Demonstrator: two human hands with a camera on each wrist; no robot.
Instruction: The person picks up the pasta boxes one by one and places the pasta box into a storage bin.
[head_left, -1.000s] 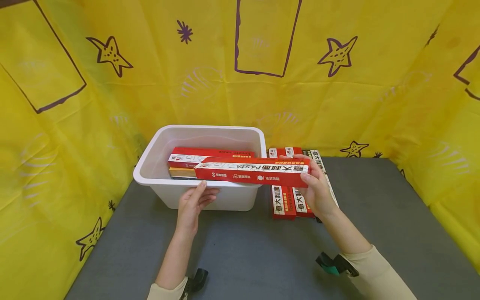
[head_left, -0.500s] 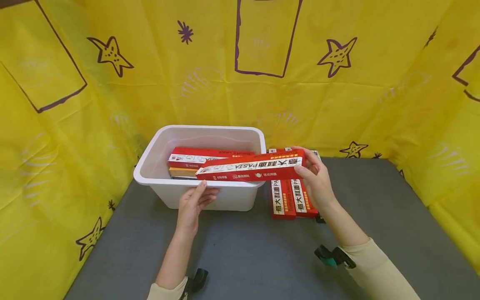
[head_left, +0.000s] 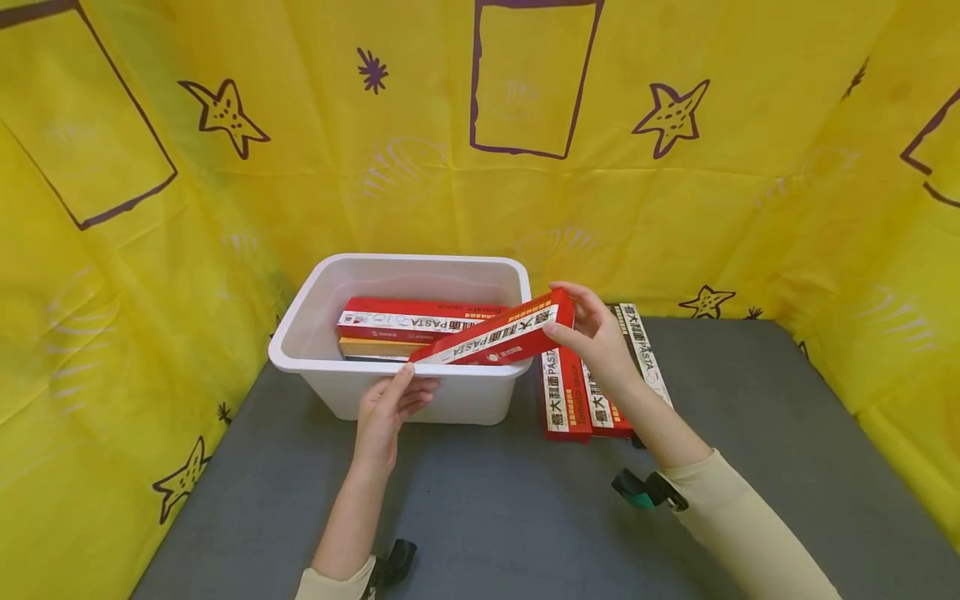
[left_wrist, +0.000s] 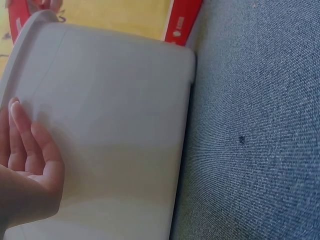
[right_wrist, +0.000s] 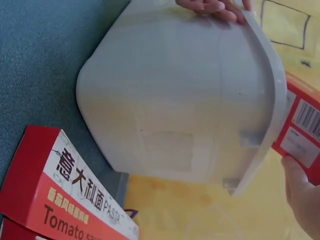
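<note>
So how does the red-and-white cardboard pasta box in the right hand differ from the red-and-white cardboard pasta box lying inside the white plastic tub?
The held box slants, one end raised above the tub; the lying box sits roughly level inside. The right hand grips the held box; no hand touches the lying box. Both are red with a white band printed PASTA.

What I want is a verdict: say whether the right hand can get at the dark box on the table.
Probably not yet: the right hand is occupied, gripping a tilted red pasta box, though the dark box lies close by, its far end uncovered.
</note>
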